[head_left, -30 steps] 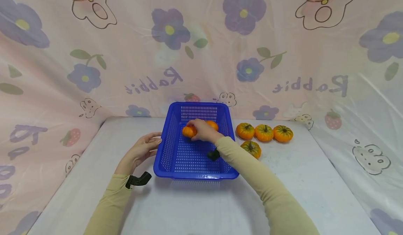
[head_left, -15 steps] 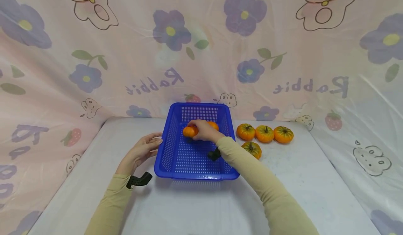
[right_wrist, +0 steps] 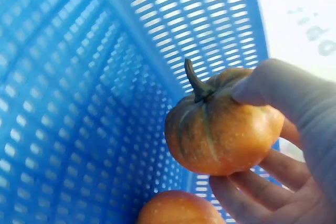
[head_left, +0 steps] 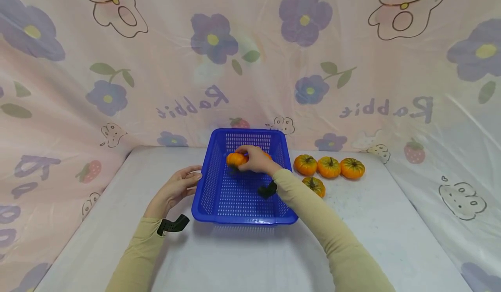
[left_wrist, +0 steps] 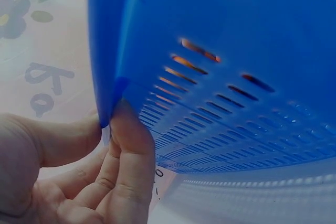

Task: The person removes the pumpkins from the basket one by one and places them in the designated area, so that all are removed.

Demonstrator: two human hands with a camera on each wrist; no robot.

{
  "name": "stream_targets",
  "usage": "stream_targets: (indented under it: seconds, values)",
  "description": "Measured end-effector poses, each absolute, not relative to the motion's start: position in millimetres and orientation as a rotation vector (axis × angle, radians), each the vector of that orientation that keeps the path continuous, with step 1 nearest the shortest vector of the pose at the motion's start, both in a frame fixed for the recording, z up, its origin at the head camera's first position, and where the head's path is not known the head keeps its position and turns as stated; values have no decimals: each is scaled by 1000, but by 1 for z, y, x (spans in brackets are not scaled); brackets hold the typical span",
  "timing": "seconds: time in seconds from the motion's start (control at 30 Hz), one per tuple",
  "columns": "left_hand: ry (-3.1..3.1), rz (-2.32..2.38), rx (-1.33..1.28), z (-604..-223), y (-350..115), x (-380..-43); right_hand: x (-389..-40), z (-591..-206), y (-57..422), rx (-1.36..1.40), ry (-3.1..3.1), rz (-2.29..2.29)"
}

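A blue plastic basket (head_left: 244,219) with slotted walls stands on the table. My left hand (head_left: 177,189) pinches its left rim between thumb and fingers, as the left wrist view shows close up. Inside the basket, my right hand (head_left: 257,159) grips a small orange pumpkin (right_wrist: 223,124), thumb on top and fingers beneath. Its green stem points sideways in the head view. A second pumpkin (right_wrist: 180,209) lies in the basket close by, partly hidden behind the right hand in the head view.
To the right of the basket sit several more pumpkins (head_left: 328,167) on the white table (head_left: 387,227), three in a row and one nearer (head_left: 315,187), partly hidden by the right sleeve. A printed curtain (head_left: 258,66) hangs behind and at the sides.
The pumpkin in my right hand has risen slightly and tilted, with more of its stem side showing. My left hand stays at the basket's rim.
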State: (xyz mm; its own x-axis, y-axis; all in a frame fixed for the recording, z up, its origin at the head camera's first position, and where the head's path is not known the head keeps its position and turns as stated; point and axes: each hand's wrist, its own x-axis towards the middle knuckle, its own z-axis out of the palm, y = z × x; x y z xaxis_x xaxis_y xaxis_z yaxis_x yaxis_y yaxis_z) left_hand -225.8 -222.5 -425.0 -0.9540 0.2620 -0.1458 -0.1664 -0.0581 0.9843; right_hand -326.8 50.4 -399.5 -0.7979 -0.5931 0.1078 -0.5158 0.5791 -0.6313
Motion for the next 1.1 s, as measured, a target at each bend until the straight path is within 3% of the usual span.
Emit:
stream_targets:
  seconds: [0.3,1.1]
  values:
    - [1956,2085,110,-424,-223,-227,-331,-381,63,-893,2566,-1272]
    - [1956,2065,86,-423,-221,-224,-304,-351,129,-413,2086,-1859]
